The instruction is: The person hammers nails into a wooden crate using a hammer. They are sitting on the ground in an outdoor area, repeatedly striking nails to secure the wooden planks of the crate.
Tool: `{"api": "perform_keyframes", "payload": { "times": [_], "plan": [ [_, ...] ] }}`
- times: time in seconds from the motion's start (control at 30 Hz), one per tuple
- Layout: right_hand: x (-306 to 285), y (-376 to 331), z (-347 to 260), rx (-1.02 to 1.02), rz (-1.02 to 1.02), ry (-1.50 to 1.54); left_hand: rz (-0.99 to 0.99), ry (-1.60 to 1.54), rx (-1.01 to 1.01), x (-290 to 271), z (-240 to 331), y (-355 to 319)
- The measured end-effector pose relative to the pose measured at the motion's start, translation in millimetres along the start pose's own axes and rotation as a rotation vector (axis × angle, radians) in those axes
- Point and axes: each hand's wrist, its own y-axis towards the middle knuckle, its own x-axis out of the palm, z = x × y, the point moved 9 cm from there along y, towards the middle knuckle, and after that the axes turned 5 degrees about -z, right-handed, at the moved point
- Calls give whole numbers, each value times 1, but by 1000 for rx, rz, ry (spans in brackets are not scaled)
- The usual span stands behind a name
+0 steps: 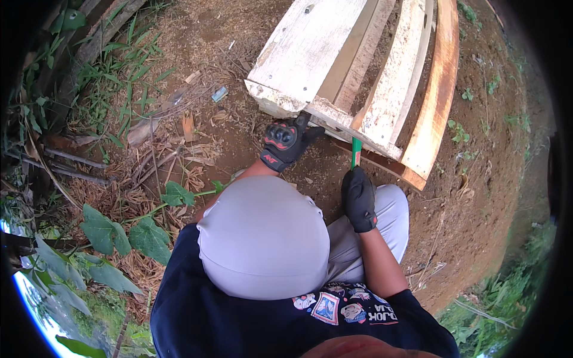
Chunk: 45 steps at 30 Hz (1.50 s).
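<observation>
A slatted wooden frame (310, 51) with worn white paint lies at the upper middle, its near end facing me. My left hand (285, 143), in a black glove with red trim and hard knuckle guards, is at the lower edge of that end. Its forefinger and thumb sit on either side of the edge board; the other fingers are partly hidden. To the right, my gloved right hand (359, 200) is closed around a tool with a green handle (356, 152). The handle points up to the frame, and the tool's far end is hidden beneath the boards.
Bare brown soil (471, 179) stretches right of the frame. Dry leaves and sticks (149, 161) litter the ground at left, beside a broad-leaved vine (149, 238). A small bluish wrapper (219, 94) lies left of the frame. My bent knee (262, 238) is close below my left hand.
</observation>
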Motion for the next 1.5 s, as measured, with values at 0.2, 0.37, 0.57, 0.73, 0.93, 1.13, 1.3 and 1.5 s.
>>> {"api": "perform_keyframes", "payload": {
  "times": [0.2,0.37,0.57,0.73,0.93,1.13,1.3,1.5],
  "plan": [
    [-15,1,-17,-13,33,-40,-90,72,-65,-8,-6,0],
    [-5,16,-18,-19,-1,-96,-24,23,-38,-1,-17,-4],
    [-3,19,8,-22,-97,-199,-38,1,-63,-11,-10,0],
    [5,14,8,-102,10,-132,-182,-32,-132,10,-14,-3],
    [-4,15,-15,-52,7,-115,-131,-128,-70,3,-15,-9],
    [-6,-1,-3,252,-177,-1,-407,-418,-263,-27,0,-12],
    [0,-37,-31,228,-372,-112,-678,-1643,-600,-12,-1,-75],
    [14,-37,-53,280,-345,149,-759,-1989,-735,-6,31,-96]
  ]
}}
